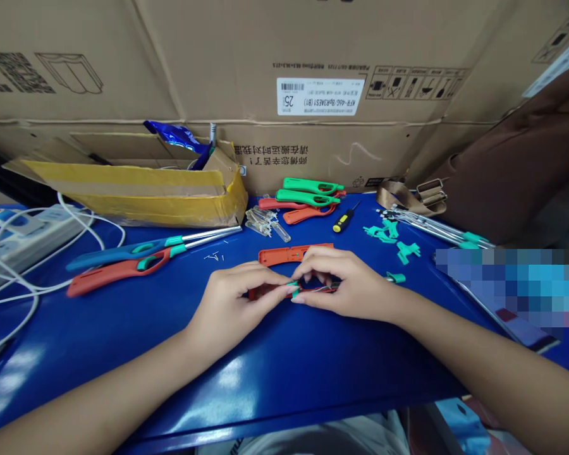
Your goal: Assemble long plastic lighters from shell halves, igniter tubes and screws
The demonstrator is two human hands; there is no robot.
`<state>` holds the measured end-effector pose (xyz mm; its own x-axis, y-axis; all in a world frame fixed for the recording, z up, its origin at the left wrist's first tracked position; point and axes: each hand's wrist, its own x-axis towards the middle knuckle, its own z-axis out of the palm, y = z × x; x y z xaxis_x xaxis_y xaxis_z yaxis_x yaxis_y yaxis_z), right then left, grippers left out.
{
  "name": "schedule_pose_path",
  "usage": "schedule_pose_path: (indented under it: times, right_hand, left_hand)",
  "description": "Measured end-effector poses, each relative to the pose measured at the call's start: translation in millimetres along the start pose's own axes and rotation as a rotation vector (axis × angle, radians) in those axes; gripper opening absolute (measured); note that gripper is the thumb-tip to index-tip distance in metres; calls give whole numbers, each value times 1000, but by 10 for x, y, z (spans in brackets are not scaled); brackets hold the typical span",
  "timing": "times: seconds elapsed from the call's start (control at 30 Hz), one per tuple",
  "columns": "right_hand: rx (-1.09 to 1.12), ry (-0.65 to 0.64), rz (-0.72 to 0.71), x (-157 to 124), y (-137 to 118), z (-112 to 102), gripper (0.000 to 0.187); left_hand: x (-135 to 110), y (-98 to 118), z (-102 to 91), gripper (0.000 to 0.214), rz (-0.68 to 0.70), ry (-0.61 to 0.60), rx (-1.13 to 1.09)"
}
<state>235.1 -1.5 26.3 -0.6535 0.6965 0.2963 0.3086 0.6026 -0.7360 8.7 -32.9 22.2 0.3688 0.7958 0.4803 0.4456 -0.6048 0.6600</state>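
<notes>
Blue table (313, 366), cardboard box (146, 205), blue packet (176, 134) inside

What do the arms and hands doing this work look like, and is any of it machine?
Nothing mechanical: the left hand and right hand are human, without gloves. The left forearm and right forearm show no sleeves, watch, bracelet, cables or markings.
</notes>
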Motion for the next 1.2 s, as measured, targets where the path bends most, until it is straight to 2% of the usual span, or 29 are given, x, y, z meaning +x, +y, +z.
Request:
schedule_pose_path:
  times: [0.07, 0.17, 0.33, 0.4, 0.47, 0.67, 0.8, 0.87, 0.97, 1.07, 1.13, 1.2]
  right_hand:
    - [47, 20, 22, -6, -28, 31, 12]
    - [162, 57, 134, -7, -76, 56, 13]
    - [515, 67, 348, 19, -123, 12, 25]
    - [620, 45, 355, 30, -126, -9, 28]
    - [628, 26, 344, 36, -125, -21, 31]
    - [494, 78, 348, 26, -116, -24, 34]
    - [327, 79, 325, 11, -97, -2, 30]
    - [195, 126, 230, 4, -76, 0, 22]
    - [-12, 180, -12, -14, -34, -42, 16]
    - [-248, 103, -198, -40, 0, -133, 8]
    - [-383, 28, -215, -60, 12, -203, 11]
    - [-434, -11, -172, -79, 20, -267, 12]
  left_hand:
    - [-5, 7, 23, 5, 7, 24, -43]
    - [-3, 17, 31, 10, 81, 41, -94]
    - [-7, 21, 3, 43, 124, 49, -23]
    - [-14, 10, 0, 39, 135, 59, 5]
    - [-18, -3, 2, 28, 141, 76, 12]
    - [-8, -18, -1, 8, 203, 84, 28]
    - [4, 0, -17, 3, 177, 52, 68]
    - [10, 5, -24, 4, 152, 29, 73]
    - [14, -5, -27, 7, 120, -10, 71]
    - [15, -38, -24, 9, 90, -57, 85]
    - [21, -71, -23, 10, 86, -90, 103]
    - [31, -109, -25, 6, 92, -108, 126]
